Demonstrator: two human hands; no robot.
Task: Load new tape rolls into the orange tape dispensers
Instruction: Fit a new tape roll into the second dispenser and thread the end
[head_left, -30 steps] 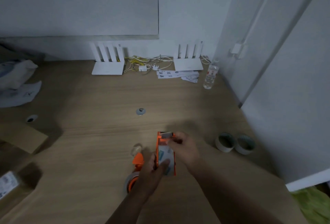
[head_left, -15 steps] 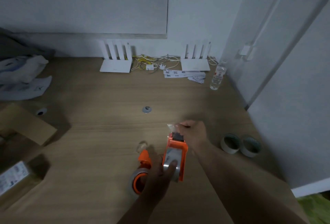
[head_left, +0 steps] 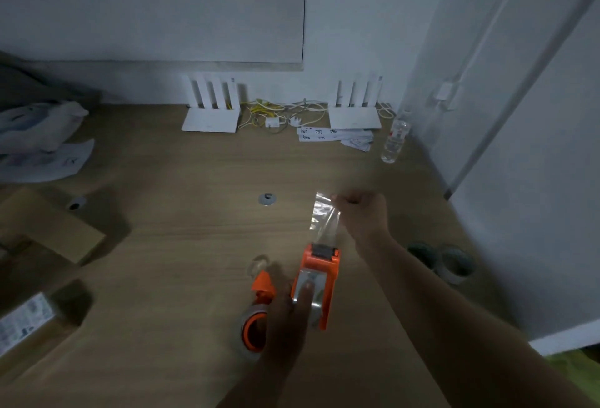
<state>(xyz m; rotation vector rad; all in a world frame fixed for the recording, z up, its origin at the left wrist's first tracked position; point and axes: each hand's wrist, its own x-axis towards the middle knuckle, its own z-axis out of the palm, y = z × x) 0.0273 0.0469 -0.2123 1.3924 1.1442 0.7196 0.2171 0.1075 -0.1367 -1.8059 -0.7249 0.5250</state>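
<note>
An orange tape dispenser (head_left: 324,272) with a clear roll inside is held above the wooden table (head_left: 181,229). My left hand (head_left: 287,320) grips its body, a finger pressed on the roll. My right hand (head_left: 362,216) pinches the free end of the clear tape strip (head_left: 323,217), drawn out past the dispenser's front end. A second orange dispenser (head_left: 258,313) with a tape roll lies on the table just left of my left hand, partly hidden by it.
Two tape rolls (head_left: 438,260) stand to the right near the wall. A cardboard box (head_left: 48,225) and a labelled box (head_left: 26,320) lie at left. Two white routers (head_left: 211,112), cables, paper labels and a water bottle (head_left: 394,141) line the back.
My right hand has pulled the tape end away from the dispenser, toward the far side, drawing out a length of clear strip. My left hand keeps holding the dispenser.
</note>
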